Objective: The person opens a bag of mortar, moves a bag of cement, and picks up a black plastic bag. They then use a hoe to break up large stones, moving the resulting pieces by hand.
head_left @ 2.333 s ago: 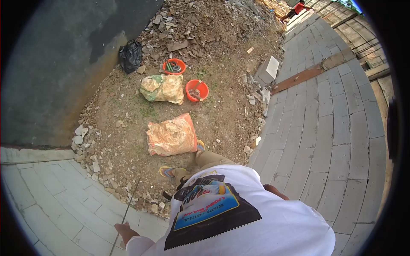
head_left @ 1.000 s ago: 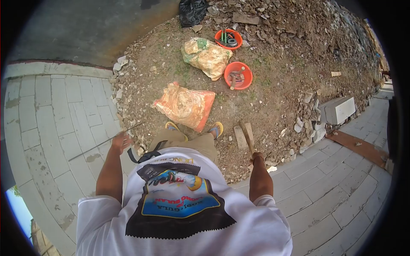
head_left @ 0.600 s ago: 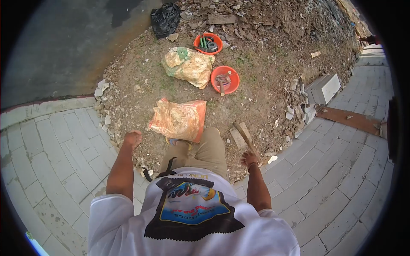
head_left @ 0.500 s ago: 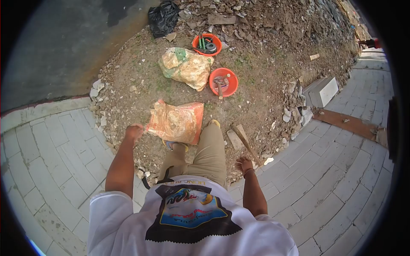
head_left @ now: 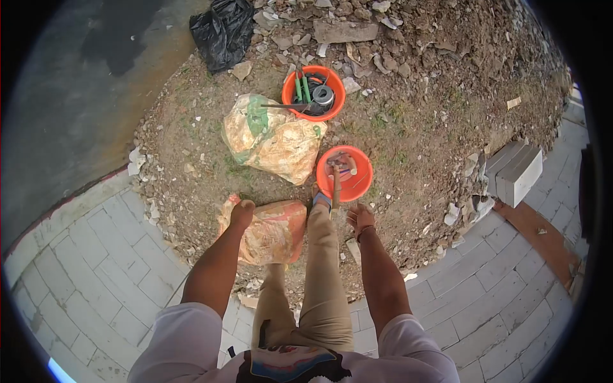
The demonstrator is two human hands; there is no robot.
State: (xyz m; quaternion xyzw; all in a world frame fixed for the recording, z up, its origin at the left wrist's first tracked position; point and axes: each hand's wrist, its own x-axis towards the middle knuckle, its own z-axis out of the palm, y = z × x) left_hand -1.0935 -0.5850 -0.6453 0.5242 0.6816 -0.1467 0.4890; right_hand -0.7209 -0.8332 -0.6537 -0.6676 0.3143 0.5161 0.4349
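Note:
My left hand [head_left: 242, 214] is over the upper left part of a dusty orange and white sack [head_left: 278, 230]; its fingers are mostly hidden, so its grip is unclear. Just below an orange bucket [head_left: 363, 182], my right hand [head_left: 361, 217] is empty, with its fingers loosely bent and apart. Inside that bucket a wooden-handled tool [head_left: 336, 185] leans on the rim. Farther forward lies a pale sack with green marks [head_left: 281, 150]. Beside it, a second orange bucket [head_left: 338, 105] holds green-handled tools [head_left: 306, 88] and a grey roll [head_left: 323, 95].
A black plastic bag [head_left: 223, 35] lies at the upper left, near dark water [head_left: 83, 96]. Rubble [head_left: 428, 38] covers the upper right. Stacked pale blocks [head_left: 517, 172] and a brown board [head_left: 543, 239] are at the right. Grey paving [head_left: 466, 300] borders the dirt.
The view has moved forward, and a foot is now beside the nearer bucket. My left hand has moved from the sack's left corner to over it; my right hand has reached forward toward the bucket.

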